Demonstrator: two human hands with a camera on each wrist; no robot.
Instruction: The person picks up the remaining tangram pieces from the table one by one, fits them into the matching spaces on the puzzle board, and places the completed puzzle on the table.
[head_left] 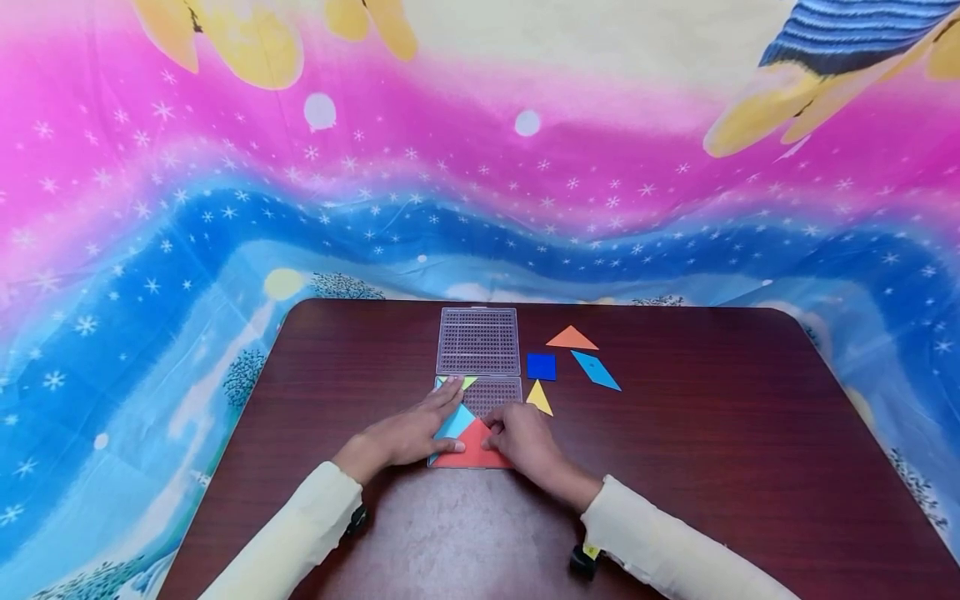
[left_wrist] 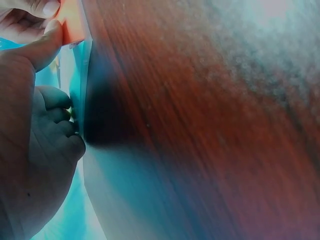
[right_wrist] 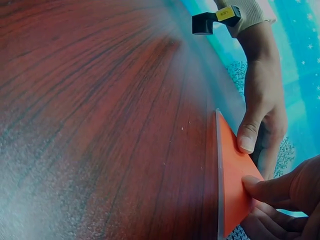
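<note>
In the head view a red triangle [head_left: 474, 450] lies along the near edge of a hinged, clear grid-lined case [head_left: 495, 393]. My left hand [head_left: 411, 427] lies along the case's left side with its fingers extended, its thumb touching the red triangle. My right hand [head_left: 531, 443] has curled fingers at the triangle's right edge. In the right wrist view the thumb [right_wrist: 256, 188] of that hand is on the red triangle's face, fingers at its edge. A light-blue triangle [head_left: 456, 422] shows partly beneath my left hand, and a yellow-green piece [head_left: 469, 382] shows by its fingertips.
The case's lid [head_left: 478, 340] lies opened flat at the far side. To the right are an orange triangle [head_left: 572, 338], a blue square [head_left: 542, 367], a blue parallelogram [head_left: 596, 370] and a yellow triangle [head_left: 538, 398]. A patterned cloth [head_left: 480, 200] hangs behind the brown table [head_left: 712, 433].
</note>
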